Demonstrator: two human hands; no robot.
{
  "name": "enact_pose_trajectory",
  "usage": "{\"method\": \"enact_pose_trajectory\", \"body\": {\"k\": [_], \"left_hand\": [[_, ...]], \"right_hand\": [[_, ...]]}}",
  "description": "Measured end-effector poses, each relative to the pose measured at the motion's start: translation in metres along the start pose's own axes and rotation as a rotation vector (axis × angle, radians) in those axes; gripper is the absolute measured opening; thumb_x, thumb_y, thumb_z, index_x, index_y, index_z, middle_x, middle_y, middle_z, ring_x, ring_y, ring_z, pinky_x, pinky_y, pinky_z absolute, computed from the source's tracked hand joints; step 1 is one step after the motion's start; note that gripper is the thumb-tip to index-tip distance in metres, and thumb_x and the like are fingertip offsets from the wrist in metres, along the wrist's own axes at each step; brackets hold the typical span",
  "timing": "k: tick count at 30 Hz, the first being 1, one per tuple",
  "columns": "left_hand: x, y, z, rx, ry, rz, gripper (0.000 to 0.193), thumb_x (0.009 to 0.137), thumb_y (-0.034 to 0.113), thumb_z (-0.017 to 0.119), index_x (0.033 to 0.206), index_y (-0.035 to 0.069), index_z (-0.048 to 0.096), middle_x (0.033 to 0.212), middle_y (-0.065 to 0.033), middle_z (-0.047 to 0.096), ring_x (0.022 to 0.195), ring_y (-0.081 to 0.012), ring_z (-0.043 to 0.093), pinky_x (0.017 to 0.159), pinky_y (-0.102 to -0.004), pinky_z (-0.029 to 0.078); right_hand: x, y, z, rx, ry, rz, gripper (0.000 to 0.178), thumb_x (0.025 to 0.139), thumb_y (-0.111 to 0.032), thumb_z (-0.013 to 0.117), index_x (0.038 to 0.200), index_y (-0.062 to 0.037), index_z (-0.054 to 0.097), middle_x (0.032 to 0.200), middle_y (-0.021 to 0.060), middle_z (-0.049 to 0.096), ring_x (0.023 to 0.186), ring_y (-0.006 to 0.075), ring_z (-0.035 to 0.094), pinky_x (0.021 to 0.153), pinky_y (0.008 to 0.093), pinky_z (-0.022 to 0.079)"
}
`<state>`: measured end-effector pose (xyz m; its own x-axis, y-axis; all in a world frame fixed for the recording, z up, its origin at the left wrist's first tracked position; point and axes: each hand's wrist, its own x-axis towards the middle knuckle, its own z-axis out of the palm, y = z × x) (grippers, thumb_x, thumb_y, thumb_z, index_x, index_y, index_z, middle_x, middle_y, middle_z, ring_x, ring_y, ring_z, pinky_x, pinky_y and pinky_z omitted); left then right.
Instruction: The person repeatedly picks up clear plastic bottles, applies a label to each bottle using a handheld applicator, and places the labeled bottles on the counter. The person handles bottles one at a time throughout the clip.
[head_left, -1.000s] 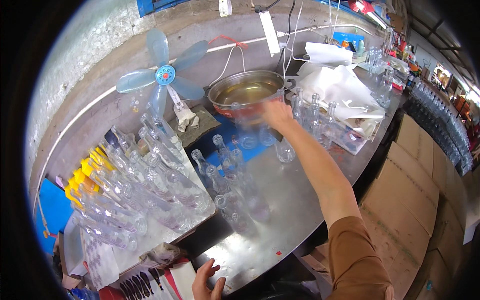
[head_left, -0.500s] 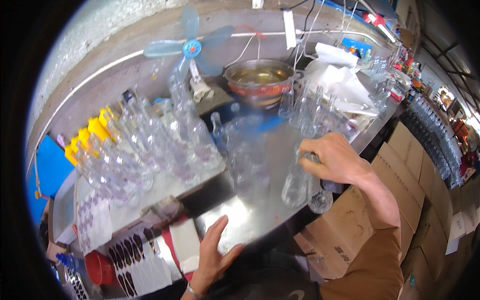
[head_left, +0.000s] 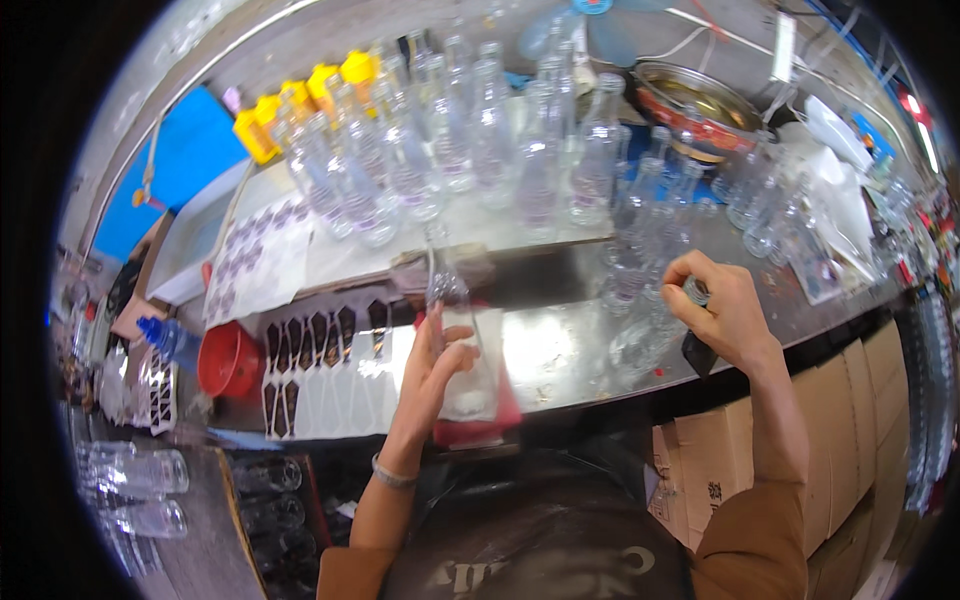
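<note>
My left hand [head_left: 436, 365] is closed around a clear glass bottle [head_left: 447, 285], its neck pointing away over the front edge of the raised white board. To the right, my right hand [head_left: 728, 312] has its fingers curled around the mouth of another clear bottle, whose blurred body [head_left: 640, 338] slants down toward the metal tabletop [head_left: 545, 350]. Beyond that hand several clear bottles [head_left: 640, 215] stand close together. More bottles with purplish printed patterns [head_left: 537, 180] are upright on the white board [head_left: 400, 240]. Below my left hand lies a white pad with red cloth [head_left: 480, 430].
Sheets of dark bottle-shaped decals [head_left: 318, 340] lie left of my left hand, beside a red bowl [head_left: 230, 360]. Yellow containers [head_left: 258, 135] line the back left. A metal basin of liquid [head_left: 690, 125] and a fan [head_left: 590, 35] are behind. Cardboard [head_left: 840, 430] stands at the right.
The view has swung left. My left hand, empty and spread before, now holds a bottle. My right hand stays at a bottle's neck near the standing group.
</note>
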<state>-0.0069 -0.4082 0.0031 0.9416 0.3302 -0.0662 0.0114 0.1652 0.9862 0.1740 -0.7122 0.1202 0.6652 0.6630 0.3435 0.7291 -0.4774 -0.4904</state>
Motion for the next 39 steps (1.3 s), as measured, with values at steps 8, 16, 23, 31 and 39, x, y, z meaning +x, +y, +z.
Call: {"method": "enact_pose_trajectory", "body": {"k": [8,16,23,31,39], "left_hand": [[0.014,-0.047,-0.021,0.054,0.135,0.024,0.078,0.101,0.021,0.060,0.159,-0.003,0.014,0.149,-0.0228,0.042,0.134,-0.0256,0.047,0.109,-0.0347,0.039],[-0.033,-0.017,-0.028,0.616,-0.039,0.259,0.108,0.081,0.021,0.081,0.158,-0.007,0.011,0.160,-0.0300,0.027,0.150,-0.0379,0.029,0.122,-0.0469,0.022],[-0.042,-0.030,-0.025,0.924,0.062,0.310,0.096,0.073,0.011,0.079,0.155,-0.003,0.029,0.156,-0.0265,0.037,0.145,-0.0438,0.034,0.120,-0.0548,0.022],[-0.050,-0.040,-0.019,0.746,0.148,0.329,0.092,0.076,0.005,0.078,0.154,-0.004,0.032,0.155,-0.0255,0.041,0.141,-0.0397,0.043,0.116,-0.0560,0.031],[-0.051,-0.045,-0.023,0.909,0.080,0.313,0.095,0.082,0.017,0.079,0.157,-0.004,0.024,0.154,-0.0251,0.041,0.145,-0.0387,0.039,0.122,-0.0528,0.018]], "right_hand": [[0.013,0.018,0.021,-0.107,0.048,0.024,0.019,0.085,-0.019,0.075,0.097,-0.0060,0.066,0.084,0.0085,0.069,0.064,0.0283,0.062,0.061,0.0372,0.048],[-0.006,-0.010,0.013,-0.208,0.356,0.138,0.047,0.079,-0.009,0.080,0.124,-0.0050,0.067,0.119,0.0096,0.067,0.058,0.0128,0.050,0.054,0.0266,0.041],[-0.014,-0.067,0.108,0.383,-0.040,-0.047,0.043,0.088,-0.011,0.071,0.129,-0.0018,0.063,0.110,0.0081,0.069,0.054,0.0049,0.044,0.051,0.0234,0.037],[-0.017,-0.080,0.210,0.758,-0.255,0.217,0.054,0.093,-0.013,0.070,0.140,0.0031,0.052,0.114,0.0132,0.068,0.056,0.0041,0.051,0.053,0.0251,0.042],[-0.028,-0.088,0.208,0.579,-0.178,0.145,0.063,0.089,-0.010,0.074,0.145,0.0016,0.047,0.132,0.0137,0.061,0.053,0.0045,0.049,0.053,0.0244,0.044]]}}
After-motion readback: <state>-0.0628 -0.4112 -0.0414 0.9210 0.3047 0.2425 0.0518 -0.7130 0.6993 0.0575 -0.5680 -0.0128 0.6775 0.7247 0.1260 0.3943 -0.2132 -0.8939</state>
